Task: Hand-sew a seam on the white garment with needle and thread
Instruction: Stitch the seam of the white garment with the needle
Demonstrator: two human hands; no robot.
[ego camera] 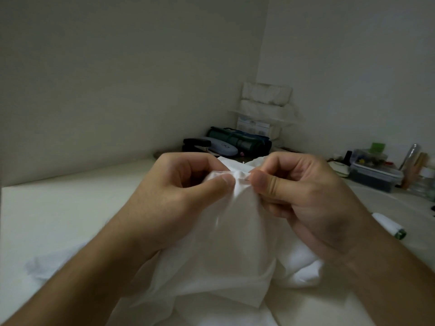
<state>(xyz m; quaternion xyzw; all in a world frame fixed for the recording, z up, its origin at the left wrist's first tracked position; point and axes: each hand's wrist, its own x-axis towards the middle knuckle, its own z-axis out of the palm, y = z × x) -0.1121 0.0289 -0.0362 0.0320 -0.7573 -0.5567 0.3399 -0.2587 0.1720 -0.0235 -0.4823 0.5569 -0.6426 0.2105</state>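
White crumpled garment (230, 231), pinched by left hand (179, 196), right hand (303, 191)

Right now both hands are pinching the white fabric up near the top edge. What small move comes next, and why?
Probably ease the right hand rightward to draw the needle through. A thin sliver shows between the thumbs, the left hand pinches the bunched white garment beside it, and the fold is held raised.
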